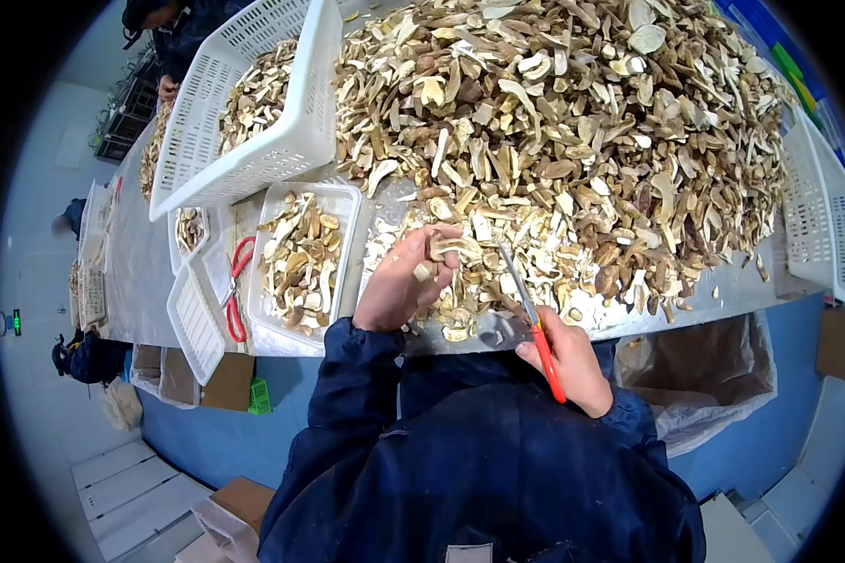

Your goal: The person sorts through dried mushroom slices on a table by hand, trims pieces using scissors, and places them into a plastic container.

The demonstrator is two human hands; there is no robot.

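Observation:
My left hand is closed around a pale mushroom slice with brownish edges, held just above the table's near edge. In my right hand are red-handled scissors, their blades pointing up and away toward the mushrooms. The blade tips are a short way right of the held slice and apart from it. Beyond both hands rises a large heap of sliced mushrooms, with smaller pale pieces scattered at its near side.
Left of my hands stands a white tray of mushroom slices. Beside it lie another pair of red scissors and a slatted white tray. A large white basket stands behind. Below the table edge is a lined box. Another person works at upper left.

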